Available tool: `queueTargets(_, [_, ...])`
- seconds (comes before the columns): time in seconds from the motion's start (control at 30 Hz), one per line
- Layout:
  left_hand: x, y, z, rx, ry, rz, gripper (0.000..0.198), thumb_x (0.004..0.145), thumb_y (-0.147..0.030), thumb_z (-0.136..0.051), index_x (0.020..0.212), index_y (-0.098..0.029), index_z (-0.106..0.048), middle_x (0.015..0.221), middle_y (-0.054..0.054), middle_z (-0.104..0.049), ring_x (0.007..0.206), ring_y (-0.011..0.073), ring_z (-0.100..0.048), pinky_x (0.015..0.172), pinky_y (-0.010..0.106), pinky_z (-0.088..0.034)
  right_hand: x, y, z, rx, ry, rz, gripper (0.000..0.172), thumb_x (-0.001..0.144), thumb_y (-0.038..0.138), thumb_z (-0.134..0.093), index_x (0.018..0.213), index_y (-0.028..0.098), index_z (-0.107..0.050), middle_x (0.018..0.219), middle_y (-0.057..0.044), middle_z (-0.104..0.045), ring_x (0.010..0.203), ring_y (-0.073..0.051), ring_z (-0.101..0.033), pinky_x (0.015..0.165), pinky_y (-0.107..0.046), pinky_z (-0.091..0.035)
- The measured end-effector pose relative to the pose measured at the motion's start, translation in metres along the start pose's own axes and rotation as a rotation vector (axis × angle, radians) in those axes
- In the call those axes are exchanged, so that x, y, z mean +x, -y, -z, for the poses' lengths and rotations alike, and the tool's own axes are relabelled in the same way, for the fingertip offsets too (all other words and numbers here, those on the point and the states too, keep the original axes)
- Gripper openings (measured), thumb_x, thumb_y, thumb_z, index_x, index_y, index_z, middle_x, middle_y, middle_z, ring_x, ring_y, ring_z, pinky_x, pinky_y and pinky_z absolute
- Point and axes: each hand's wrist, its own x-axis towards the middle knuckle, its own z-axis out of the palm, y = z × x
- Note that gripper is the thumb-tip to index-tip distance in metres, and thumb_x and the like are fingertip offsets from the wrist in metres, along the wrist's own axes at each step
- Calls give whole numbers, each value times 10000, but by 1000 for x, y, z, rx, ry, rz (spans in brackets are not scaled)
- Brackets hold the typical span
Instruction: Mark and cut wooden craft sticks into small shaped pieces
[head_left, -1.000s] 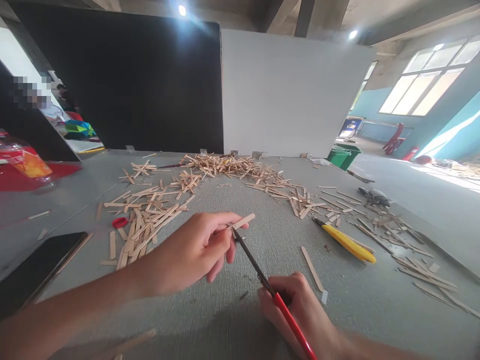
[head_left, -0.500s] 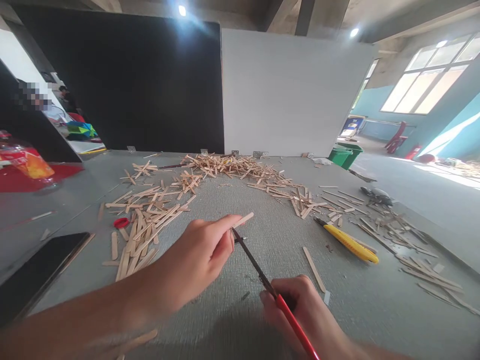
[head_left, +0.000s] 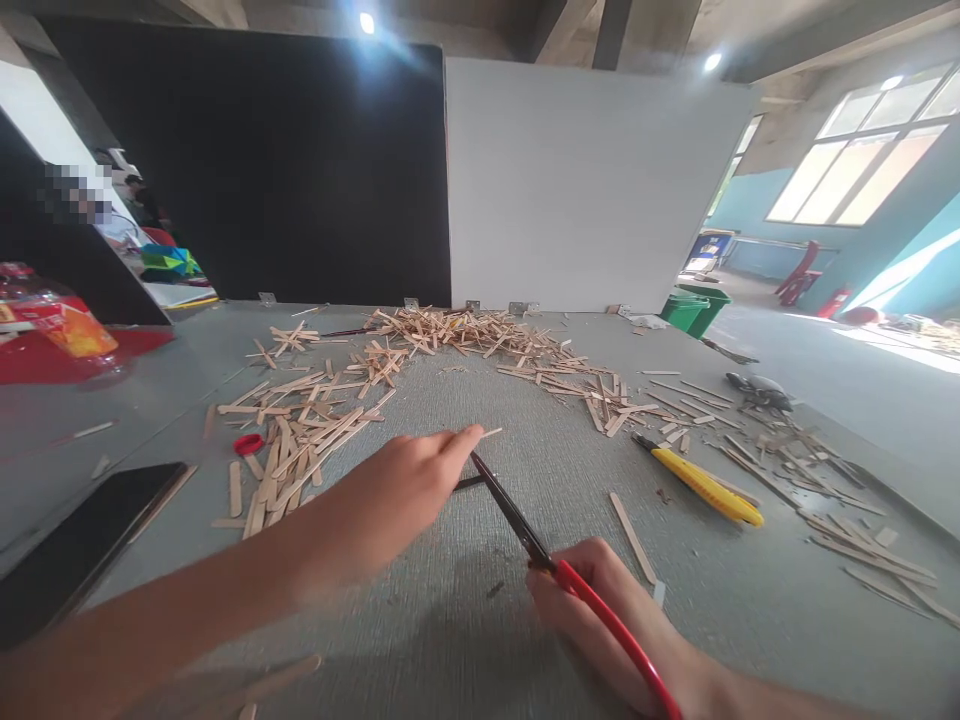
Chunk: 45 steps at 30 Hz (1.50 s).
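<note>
Head view: thin wooden stick (head_left: 493, 432), mid-frame, pinched in left hand (head_left: 409, 485); right hand (head_left: 585, 625), lower right, clenches red-handled tool (head_left: 576, 580). Stick looks light, stiff, splinter-prone from here; best held by flat faces.

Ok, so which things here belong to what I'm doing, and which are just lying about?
Likely in the job:
- wooden stick, in your left hand
- red-handled tool, in your right hand
- piled sticks, similar-looking

Apparently just lying about:
- yellow knife
- phone
- red ring
- bottle
</note>
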Motion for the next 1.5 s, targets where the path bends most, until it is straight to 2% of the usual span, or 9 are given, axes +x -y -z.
queueTargets(0.13, [9, 1, 8, -42, 26, 97, 415, 1017, -193, -406, 1346, -172, -658, 662, -28, -544, 499, 143, -459, 549, 288, -400, -1, 0, -1, 108, -28, -103, 618, 829, 689, -731, 561, 259, -377, 542, 53, -305, 525, -120, -310, 432, -259, -240])
queueTargets(0.3, [14, -5, 17, -404, 159, 228, 317, 1089, -329, -375, 1224, -203, -632, 779, -16, -639, 556, 123, -545, 543, 251, -434, 1, -10, -10, 213, 13, -291, 608, 894, 786, -546, 624, 272, -367, 485, 98, -281, 390, -86, -286, 354, -223, -230])
queueTargets(0.43, [14, -5, 18, -480, 191, 217, 276, 1095, -360, -389, 1138, -210, -617, 717, -51, -576, 536, 111, -464, 541, 252, -393, 1, -16, -11, 176, 36, -223, 613, 866, 806, -584, 671, 267, -368, 527, 99, -300, 433, -81, -316, 385, -207, -281])
queueTargets(0.57, [13, -1, 15, -500, 188, 201, 277, 1096, -355, -384, 1041, -205, -610, 657, -70, -451, 571, 122, -393, 550, 258, -334, 1, -18, -9, 163, 58, -169, 628, 880, 780, -624, 657, 260, -351, 534, 100, -293, 436, -66, -307, 380, -193, -245])
queueTargets(0.73, [14, 2, 13, -638, 216, 238, 272, 1096, -380, -383, 1010, -208, -575, 666, -75, -388, 588, 131, -334, 552, 264, -313, 4, -21, -10, 193, 63, -172, 679, 854, 900, -520, 679, 261, -371, 489, 103, -327, 400, -62, -309, 354, -182, -239])
queueTargets(1.0, [13, 0, 17, -723, 270, 277, 272, 1101, -360, -376, 1249, -222, -558, 755, -53, -537, 586, 119, -413, 564, 265, -353, 3, -17, -9, 152, 68, -187, 701, 844, 931, -478, 671, 259, -373, 512, 90, -336, 416, -67, -312, 366, -192, -238])
queueTargets(1.2, [11, 0, 12, -715, 247, 265, 288, 1121, -371, -369, 1366, -270, -482, 884, -23, -675, 576, 110, -485, 594, 268, -436, 4, -24, -10, 161, 69, -187, 652, 852, 871, -539, 673, 267, -369, 547, 79, -338, 455, -87, -331, 391, -233, -253])
queueTargets(1.4, [8, -3, 7, -754, 220, 241, 240, 1143, -365, -353, 1349, -314, -465, 910, -36, -694, 580, 97, -492, 596, 246, -450, -6, -32, -7, 177, 28, -173, 618, 880, 841, -548, 961, 232, -480, 601, 74, -463, 457, -96, -377, 407, -234, -267])
queueTargets(1.5, [7, -3, 7, -742, 193, 240, 233, 1146, -358, -350, 1347, -325, -464, 895, -49, -683, 581, 96, -495, 599, 243, -454, -8, -33, -6, 164, 18, -156, 599, 899, 806, -545, 989, 216, -492, 632, 60, -481, 491, -103, -387, 430, -239, -291])
